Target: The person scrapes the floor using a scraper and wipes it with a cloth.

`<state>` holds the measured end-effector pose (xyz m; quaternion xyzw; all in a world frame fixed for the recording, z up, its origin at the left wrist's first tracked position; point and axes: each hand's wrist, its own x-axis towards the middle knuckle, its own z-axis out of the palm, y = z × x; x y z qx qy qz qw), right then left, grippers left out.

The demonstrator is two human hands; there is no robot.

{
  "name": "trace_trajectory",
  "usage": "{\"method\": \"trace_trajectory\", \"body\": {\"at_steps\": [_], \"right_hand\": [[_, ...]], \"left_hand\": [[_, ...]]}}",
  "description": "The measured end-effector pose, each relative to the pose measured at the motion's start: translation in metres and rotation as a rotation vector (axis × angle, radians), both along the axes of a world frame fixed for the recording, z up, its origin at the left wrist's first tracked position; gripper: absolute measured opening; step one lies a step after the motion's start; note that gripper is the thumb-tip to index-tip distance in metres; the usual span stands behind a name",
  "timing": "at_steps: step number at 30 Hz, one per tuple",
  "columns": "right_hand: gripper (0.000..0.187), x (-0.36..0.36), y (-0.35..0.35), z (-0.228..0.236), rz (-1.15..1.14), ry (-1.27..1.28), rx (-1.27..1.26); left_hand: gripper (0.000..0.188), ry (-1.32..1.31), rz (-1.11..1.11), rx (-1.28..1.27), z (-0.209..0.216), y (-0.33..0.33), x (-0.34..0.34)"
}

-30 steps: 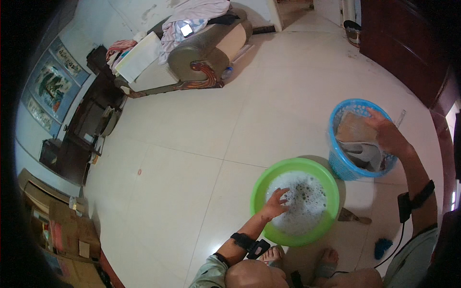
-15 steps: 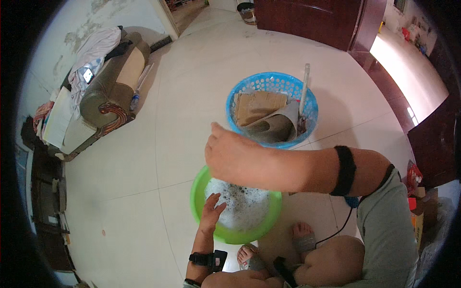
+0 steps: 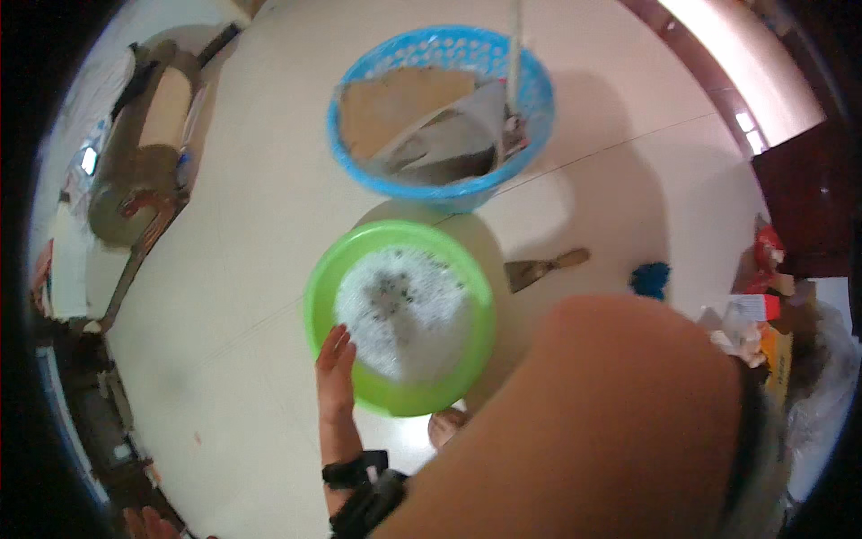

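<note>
My left hand (image 3: pixel 336 370) is at the near left rim of a green basin (image 3: pixel 480 310). Its fingers are extended and nothing is in them. White suds (image 3: pixel 409 314) with dark specks cover the water in the basin. My bare right arm (image 3: pixel 593 404) crosses the lower right, large and blurred, very close to the view. At the bottom left edge a few fingertips show, apparently of my right hand (image 3: pixel 151 523), apart and with nothing visible in them; the rest of that hand is cut off. Beyond the basin's right side a scraper (image 3: pixel 548 268) with a wooden handle lies on the floor.
A blue perforated basket (image 3: pixel 337 135) beyond the basin holds cardboard (image 3: pixel 400 103), a grey curved sheet (image 3: pixel 467 135) and an upright pale stick (image 3: pixel 514 63). A blue scrubber-like thing (image 3: pixel 650 279) lies at the right, near boxes and plastic bags. A sofa (image 3: pixel 135 171) stands far left.
My right arm has swung from above the basin toward me and leftward across the lower view. The view has shifted, uncovering the scraper. My left hand stays by the basin's left rim.
</note>
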<state>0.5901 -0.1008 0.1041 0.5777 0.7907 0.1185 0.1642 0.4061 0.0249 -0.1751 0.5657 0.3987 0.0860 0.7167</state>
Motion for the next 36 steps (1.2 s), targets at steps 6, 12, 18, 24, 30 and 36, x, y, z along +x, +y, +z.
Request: {"method": "trace_trajectory", "body": {"at_steps": [6,12,18,24,30,36], "right_hand": [[0.020,0.001,-0.001,-0.012,0.013,0.096,-0.025],[0.020,-0.017,0.004,-0.005,0.091,0.157,0.002],[0.020,-0.018,-0.001,-0.006,0.105,0.167,-0.025],[0.020,-0.020,0.009,-0.011,0.105,0.211,0.005],[0.020,-0.012,0.000,-0.010,0.092,0.216,-0.017],[0.020,-0.024,0.013,-0.011,0.141,0.244,-0.017]], "left_hand": [[0.046,0.064,-0.128,0.205,0.011,-0.031,0.028],[0.045,0.099,-0.069,0.136,0.029,-0.021,0.018],[0.046,0.085,-0.089,0.189,0.032,-0.027,0.028],[0.048,0.009,-0.009,0.075,0.008,0.007,-0.011],[0.045,0.073,-0.109,0.185,0.032,-0.025,0.029],[0.048,0.085,-0.092,0.162,0.027,-0.021,0.021]]}}
